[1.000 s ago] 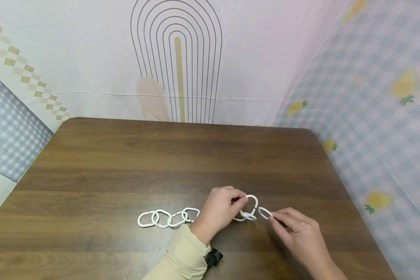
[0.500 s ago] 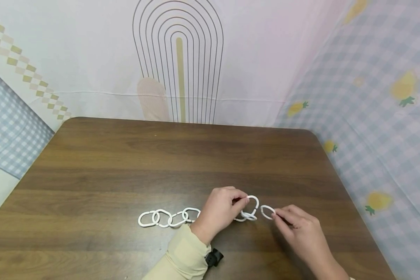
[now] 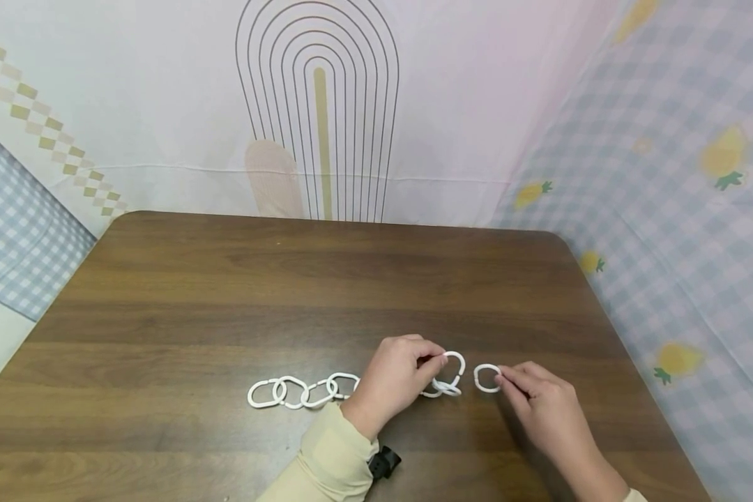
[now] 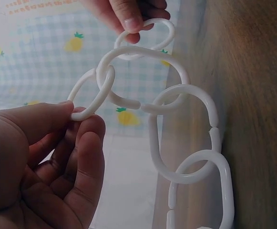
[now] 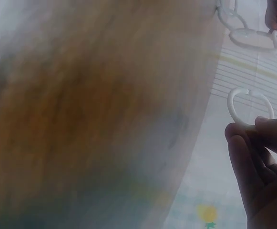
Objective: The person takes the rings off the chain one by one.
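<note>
- White chain (image 3: 303, 395) lies mostly along the desk (image 3: 326, 279), passing behind the left hand (image 3: 392, 380); its right end is lifted.
- Left hand pinches the end link (image 3: 463, 364) between thumb and finger, probably to keep it away from the wood and easy to reach.
- Right hand (image 3: 549, 408) pinches a loose link (image 3: 475, 378) by the right edge only, I suppose so that the rest of the ring remains uncovered.
- This ring seems to have a small break opposite the fingers, but the right wrist view is dim, so I cannot be sure.
- Compared with one second ago, the loose link is farther right, now clearly apart from the end link, and turned to show a rounder face.
- Left hand and chain are almost where they were.
</note>
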Motion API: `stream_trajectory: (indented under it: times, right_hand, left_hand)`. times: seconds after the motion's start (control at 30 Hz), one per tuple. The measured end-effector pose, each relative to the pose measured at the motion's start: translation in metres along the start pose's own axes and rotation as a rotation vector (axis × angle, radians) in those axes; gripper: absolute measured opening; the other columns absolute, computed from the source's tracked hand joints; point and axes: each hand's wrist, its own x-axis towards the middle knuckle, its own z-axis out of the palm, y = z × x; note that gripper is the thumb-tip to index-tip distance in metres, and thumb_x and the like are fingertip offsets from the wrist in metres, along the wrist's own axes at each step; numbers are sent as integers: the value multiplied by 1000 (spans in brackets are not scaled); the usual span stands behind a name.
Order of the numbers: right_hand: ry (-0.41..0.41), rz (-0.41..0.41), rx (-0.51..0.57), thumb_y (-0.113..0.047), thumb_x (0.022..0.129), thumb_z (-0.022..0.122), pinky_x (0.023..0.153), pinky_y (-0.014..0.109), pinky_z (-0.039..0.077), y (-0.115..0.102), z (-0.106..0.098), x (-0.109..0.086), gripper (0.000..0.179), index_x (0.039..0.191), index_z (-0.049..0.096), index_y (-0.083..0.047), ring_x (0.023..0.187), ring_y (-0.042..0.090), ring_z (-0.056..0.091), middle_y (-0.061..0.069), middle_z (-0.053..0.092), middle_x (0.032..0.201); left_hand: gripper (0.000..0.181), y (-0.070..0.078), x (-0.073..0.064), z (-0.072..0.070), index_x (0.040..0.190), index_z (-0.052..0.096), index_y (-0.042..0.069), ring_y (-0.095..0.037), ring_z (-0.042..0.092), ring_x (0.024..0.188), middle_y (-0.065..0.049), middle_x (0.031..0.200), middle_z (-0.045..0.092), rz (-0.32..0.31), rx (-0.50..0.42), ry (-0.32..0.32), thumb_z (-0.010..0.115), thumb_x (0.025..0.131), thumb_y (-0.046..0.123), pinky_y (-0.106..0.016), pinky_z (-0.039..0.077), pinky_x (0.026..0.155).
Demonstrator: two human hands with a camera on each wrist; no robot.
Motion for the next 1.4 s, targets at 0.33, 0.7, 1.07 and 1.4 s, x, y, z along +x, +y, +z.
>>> stream_trajectory:
  times: [0.33,0.7,1.07,1.4]
  right_hand:
    - [-16,35,-40,4,69,86,54,17,50,13,2,2,21,87,79,0,62,9,64,-2,71,77]
    - [-48,108,-45,1,74,84,56,21,50,28,5,7,15,88,79,-1,65,11,65,-2,71,76]
    - [-83,144,-60,-3,76,84,58,36,53,37,7,11,12,88,80,-4,67,19,69,-1,73,78]
    - [-154,214,-46,-5,80,82,60,42,54,44,9,15,9,88,80,-4,69,20,68,0,73,79]
  left_hand:
    - [10,1,0,-1,93,80,13,-1,61,77,6,88,72,1,0,-9,71,93,17,-14,49,70]
    - [9,1,-1,-1,93,80,14,0,61,76,7,86,71,-3,-17,-17,72,93,16,-14,48,70]
    - [9,1,-1,-3,93,80,14,1,60,76,7,87,71,-3,-22,-17,72,93,17,-13,48,69]
    - [9,3,0,-5,93,80,15,2,58,75,9,86,70,-12,-16,-23,72,93,19,-11,46,68]
